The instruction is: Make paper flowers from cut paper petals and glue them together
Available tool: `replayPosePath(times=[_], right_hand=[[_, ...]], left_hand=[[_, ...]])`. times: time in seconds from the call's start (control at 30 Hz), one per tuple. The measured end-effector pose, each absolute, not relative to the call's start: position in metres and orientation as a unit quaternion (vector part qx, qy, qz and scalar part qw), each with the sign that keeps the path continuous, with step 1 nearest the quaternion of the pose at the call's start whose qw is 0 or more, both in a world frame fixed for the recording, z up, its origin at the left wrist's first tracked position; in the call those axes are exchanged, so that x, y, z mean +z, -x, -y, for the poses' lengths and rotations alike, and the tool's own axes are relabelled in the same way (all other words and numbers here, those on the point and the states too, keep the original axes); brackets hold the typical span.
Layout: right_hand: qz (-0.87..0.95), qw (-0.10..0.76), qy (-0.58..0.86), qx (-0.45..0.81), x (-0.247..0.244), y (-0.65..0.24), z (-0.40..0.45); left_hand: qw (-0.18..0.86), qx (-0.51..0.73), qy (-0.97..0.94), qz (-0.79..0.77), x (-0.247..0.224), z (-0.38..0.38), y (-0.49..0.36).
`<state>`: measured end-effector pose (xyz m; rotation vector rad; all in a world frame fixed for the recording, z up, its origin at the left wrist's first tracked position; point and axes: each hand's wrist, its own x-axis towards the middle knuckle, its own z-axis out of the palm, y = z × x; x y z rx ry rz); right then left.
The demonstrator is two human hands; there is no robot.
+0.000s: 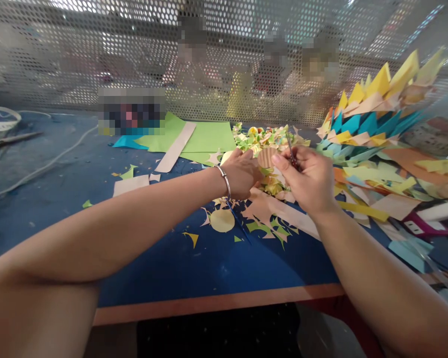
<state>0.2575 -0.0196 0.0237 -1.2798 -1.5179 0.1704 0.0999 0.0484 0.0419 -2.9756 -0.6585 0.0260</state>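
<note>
My right hand (308, 174) pinches a round ribbed cardboard disc (268, 158) between thumb and finger. A slim dark metal tool (291, 149), perhaps scissors, stands up from the same hand; its kind is not clear. My left hand (242, 173), with a silver bracelet at the wrist, reaches over the cut paper just left of the disc. Its fingers look apart and bent downward, with their tips partly hidden. Behind both hands lies a heap of small green, yellow and pink paper pieces (272, 136). A pale yellow paper circle (222, 220) rests below my left wrist.
Green paper sheets (209, 136) with a pink strip (176, 146) across them lie at the back. Folded yellow and blue paper shapes (373, 122) are stacked at right, above loose strips. A white cable (56, 161) crosses the left side. A perforated metal screen (134, 64) closes the back.
</note>
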Motion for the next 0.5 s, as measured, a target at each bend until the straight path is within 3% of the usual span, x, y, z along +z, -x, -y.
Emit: replayPosePath(times=[0.2, 0.5], right_hand=[[0.643, 0.542, 0.536, 0.075, 0.024, -0.257, 0.021], [0.645, 0.559, 0.52, 0.029, 0.022, -0.256, 0.023]], left_hand=[[0.002, -0.015, 0.978, 0.21, 0.039, -0.061, -0.101], [-0.094, -0.251, 0.927, 0.262, 0.041, -0.067, -0.072]])
